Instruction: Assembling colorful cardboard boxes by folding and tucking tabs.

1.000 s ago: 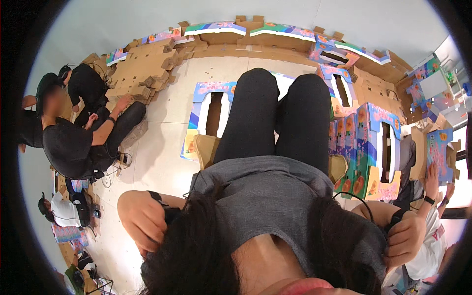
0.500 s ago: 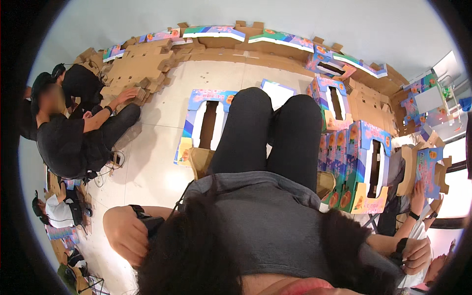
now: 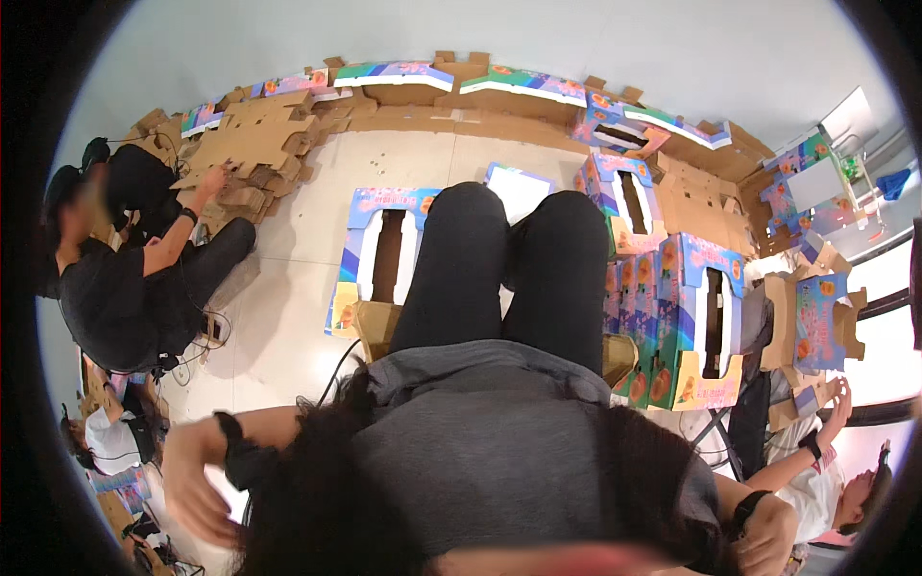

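Observation:
My left hand (image 3: 197, 485) hangs low at my left side, a black band on its wrist. Its fingers are loosely stretched, open, with nothing seen in them. Down at my right side is my right hand (image 3: 767, 538), also banded at the wrist. Its fingers curl inward, and whatever they may hold is hidden. A colourful carton (image 3: 346, 286) with a long cut-out stands beside my left leg. To the right of my legs, several matching cartons (image 3: 688, 317) stand in a row. Neither hand touches a carton. A white-topped carton (image 3: 520, 195) lies beyond my knees.
Flat brown cardboard sheets (image 3: 259, 144) are piled at the far left, near a person in black (image 3: 125, 298). A low cardboard wall (image 3: 413, 108) runs along the back. At right, a person in white (image 3: 812, 485) reaches toward a partly folded carton (image 3: 818, 326).
My left hand has moved outward and its fingers have straightened. My right hand has shifted inward and lower. The person at right has lowered a hand from the folded carton.

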Tool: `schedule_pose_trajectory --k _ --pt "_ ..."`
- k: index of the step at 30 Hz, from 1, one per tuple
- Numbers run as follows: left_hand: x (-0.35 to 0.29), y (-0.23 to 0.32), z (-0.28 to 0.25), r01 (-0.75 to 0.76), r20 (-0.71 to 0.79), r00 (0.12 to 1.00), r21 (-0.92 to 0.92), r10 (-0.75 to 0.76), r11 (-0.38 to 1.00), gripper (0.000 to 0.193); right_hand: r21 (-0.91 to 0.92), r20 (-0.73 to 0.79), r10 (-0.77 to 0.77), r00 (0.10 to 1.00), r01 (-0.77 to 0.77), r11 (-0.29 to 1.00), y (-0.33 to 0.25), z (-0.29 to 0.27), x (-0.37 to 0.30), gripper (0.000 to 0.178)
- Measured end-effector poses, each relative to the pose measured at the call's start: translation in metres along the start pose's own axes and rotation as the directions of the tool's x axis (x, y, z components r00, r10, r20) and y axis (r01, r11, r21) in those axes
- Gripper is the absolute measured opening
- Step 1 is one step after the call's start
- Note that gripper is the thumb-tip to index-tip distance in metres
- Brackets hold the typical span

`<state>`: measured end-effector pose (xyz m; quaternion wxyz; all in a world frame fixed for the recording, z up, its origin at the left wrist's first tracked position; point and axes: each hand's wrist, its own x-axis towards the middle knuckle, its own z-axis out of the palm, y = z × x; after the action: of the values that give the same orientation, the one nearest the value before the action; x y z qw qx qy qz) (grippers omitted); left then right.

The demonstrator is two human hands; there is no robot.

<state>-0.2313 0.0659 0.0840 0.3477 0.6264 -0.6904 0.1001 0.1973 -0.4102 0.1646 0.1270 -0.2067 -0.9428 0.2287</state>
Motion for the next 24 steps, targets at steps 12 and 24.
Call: schedule_pose_trajectory --k 12,24 --pt "-0.187 -0.231 0.104 -0.394 -0.850 -0.101 -0.443 -0.517 0.805 0.047 0.476 -0.587 -0.175 0.791 0.511 0.716 0.175 0.096 -0.085 0.058" --pt "-0.153 -0.210 0.117 0.016 -0.782 -0.064 -0.622 -0.620 0.783 0.041 0.691 -0.677 0.167 0.717 0.540 0.481 0.247 0.145 -0.010 0.039"
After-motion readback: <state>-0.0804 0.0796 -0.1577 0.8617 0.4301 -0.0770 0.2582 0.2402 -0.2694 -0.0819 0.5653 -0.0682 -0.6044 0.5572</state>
